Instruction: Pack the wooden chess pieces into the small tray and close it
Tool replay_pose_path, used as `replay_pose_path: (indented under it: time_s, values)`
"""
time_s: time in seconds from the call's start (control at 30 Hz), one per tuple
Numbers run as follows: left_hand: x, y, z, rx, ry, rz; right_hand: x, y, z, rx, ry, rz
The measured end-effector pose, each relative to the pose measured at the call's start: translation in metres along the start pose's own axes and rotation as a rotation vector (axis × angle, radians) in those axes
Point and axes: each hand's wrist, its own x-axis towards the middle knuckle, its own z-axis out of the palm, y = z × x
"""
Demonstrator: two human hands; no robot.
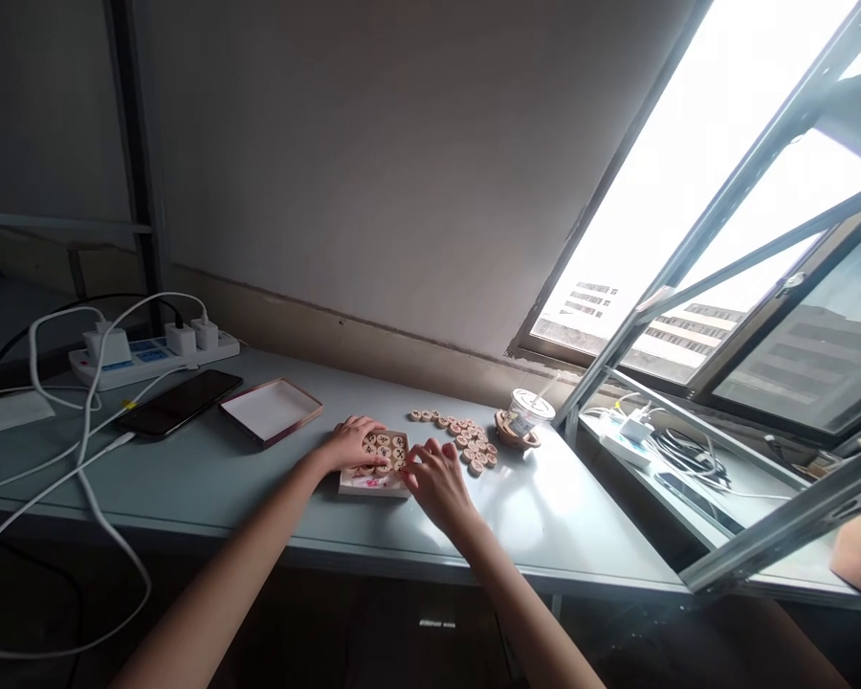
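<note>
A shallow open box [373, 491] stands near the desk's front edge, with round wooden Chinese chess pieces [383, 441] set in rows inside and a pink print at its near end. My left hand [354, 445] lies over the box's left side, fingers stretched out and thumb resting on the pieces. At the right side of the box, my right hand [437, 478] has its fingertips pinched on a Chinese chess piece [400, 465], partly hidden by the fingers. More loose pieces [474, 446] are spread on the desk to the right, beyond my right hand.
The box lid [273, 410] lies upturned on the left, beside a black phone [183, 402]. A power strip [154, 356] and white cables [86, 450] fill the far left. A lidded plastic cup [531, 410] sits in a brown holder [511, 437] by the metal frame [603, 359].
</note>
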Motion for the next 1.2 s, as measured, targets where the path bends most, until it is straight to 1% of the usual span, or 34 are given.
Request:
replay_pose_path:
  time_s: [0.07,0.13,0.23,0.27,0.33,0.4,0.47,0.53,0.6,0.7,0.77,0.87,0.93,1.03,1.13,1.2]
  values:
    - [0.003,-0.004,0.004,-0.017,0.023,0.014,0.004,0.007,0.001,0.017,0.033,0.027]
    - [0.006,-0.009,0.007,-0.064,0.050,0.009,0.015,0.019,0.007,0.041,0.076,0.086]
    - [0.011,-0.016,0.010,-0.169,0.137,-0.042,0.041,0.044,0.026,0.064,0.098,0.256]
    - [0.013,-0.019,0.010,-0.199,0.181,-0.058,0.050,0.053,0.035,0.063,0.075,0.306]
    - [0.015,-0.026,0.010,-0.241,0.268,-0.065,0.066,0.068,0.054,0.064,-0.010,0.340]
    - [0.016,-0.033,0.010,-0.251,0.330,-0.054,0.076,0.078,0.070,0.074,-0.111,0.331]
    - [0.017,-0.039,0.010,-0.229,0.355,-0.050,0.077,0.081,0.080,0.109,-0.183,0.295]
    - [0.018,-0.042,0.011,-0.200,0.358,-0.050,0.070,0.081,0.083,0.144,-0.194,0.224]
    - [0.019,-0.042,0.010,-0.183,0.357,-0.038,0.055,0.079,0.079,0.163,-0.150,0.121]
    - [0.018,-0.039,0.006,-0.165,0.393,0.003,0.022,0.075,0.065,0.198,-0.084,-0.029]
    - [0.017,-0.036,0.002,-0.157,0.433,0.022,0.000,0.072,0.052,0.232,-0.069,-0.066]
    - [0.015,-0.033,-0.002,-0.146,0.470,0.022,-0.025,0.067,0.038,0.275,-0.068,-0.046]
    - [0.014,-0.033,-0.002,-0.141,0.470,0.023,-0.033,0.065,0.034,0.311,-0.066,-0.009]
    - [0.014,-0.033,0.001,-0.126,0.449,0.032,-0.034,0.065,0.036,0.385,-0.051,0.047]
    - [0.014,-0.033,0.003,-0.110,0.431,0.030,-0.029,0.068,0.040,0.448,-0.024,0.117]
    - [0.014,-0.033,0.003,-0.102,0.420,0.022,-0.023,0.068,0.038,0.496,0.007,0.172]
